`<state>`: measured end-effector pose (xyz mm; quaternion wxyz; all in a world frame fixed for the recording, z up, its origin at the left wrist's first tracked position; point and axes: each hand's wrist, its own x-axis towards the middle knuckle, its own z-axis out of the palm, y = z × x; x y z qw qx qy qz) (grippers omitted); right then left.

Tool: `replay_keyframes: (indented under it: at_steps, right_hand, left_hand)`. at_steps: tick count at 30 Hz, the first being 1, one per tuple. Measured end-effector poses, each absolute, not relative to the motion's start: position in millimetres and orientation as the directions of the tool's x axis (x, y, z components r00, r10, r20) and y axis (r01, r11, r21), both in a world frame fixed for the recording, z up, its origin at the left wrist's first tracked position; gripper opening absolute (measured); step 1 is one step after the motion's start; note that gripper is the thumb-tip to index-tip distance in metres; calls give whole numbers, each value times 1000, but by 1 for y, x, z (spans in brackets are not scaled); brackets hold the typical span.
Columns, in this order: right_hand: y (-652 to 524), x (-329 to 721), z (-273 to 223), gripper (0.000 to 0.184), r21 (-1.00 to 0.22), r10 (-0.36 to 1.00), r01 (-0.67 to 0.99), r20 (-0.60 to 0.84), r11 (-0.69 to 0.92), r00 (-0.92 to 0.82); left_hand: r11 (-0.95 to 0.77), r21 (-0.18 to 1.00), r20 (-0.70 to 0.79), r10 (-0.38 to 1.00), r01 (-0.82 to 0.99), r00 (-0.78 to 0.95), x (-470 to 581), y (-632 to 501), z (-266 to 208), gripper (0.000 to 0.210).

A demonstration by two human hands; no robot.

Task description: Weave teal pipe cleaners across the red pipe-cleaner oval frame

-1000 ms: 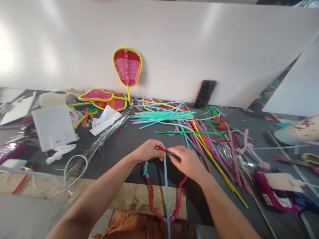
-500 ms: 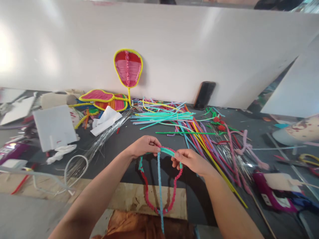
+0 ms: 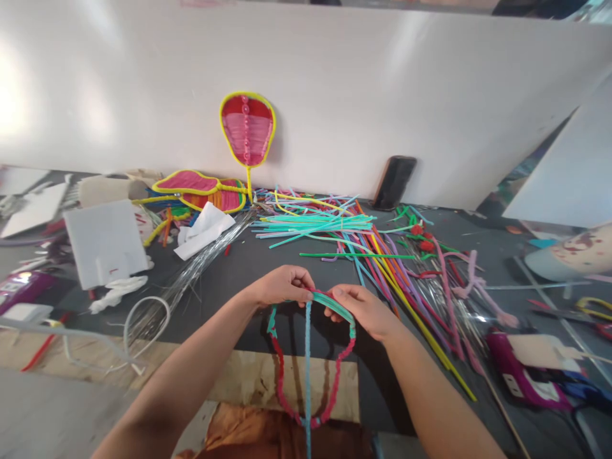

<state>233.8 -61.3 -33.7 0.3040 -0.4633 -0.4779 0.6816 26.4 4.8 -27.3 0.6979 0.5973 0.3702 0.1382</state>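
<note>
There's a black phone [image 3: 394,183] leaning at two o'clock, a purple gadget [image 3: 501,357] at four, white paper [image 3: 102,239] at nine.

My fingers [image 3: 302,293] are bare, as are both slender forearms [image 3: 191,370]; creased rust-brown cloth [image 3: 248,430] with darker folds shows at my lap.

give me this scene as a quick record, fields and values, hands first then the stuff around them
left hand: pinches the top of the fuzzy loop
right hand: fingers on the loop's turquoise section
loop colours: red, pink and turquoise
light-blue strand: hangs down from by the left fingertips
beyond hands: turquoise stems, loosely piled
against white panel: dark phone, leaning
standing upright: pink and red paddle shape, yellow rim
far right: scissors
</note>
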Motion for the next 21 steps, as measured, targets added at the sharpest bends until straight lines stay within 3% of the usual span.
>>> replay_keyframes:
  at_steps: [8,17,21]
  right_hand:
    - [-61,231,-34,23,-939,899,194,-332,-285,-286]
    - [-61,238,-33,44,-941,875,85,-336,-327,-348]
    - [-62,238,-33,41,-935,844,134,-354,-328,-403]
  left_hand:
    - [272,937,-345,628,219,697,32,0,-27,24]
    - [239,934,-356,612,264,706,28,3,-25,24]
    - [232,936,-351,632,263,691,30,1,-26,26]
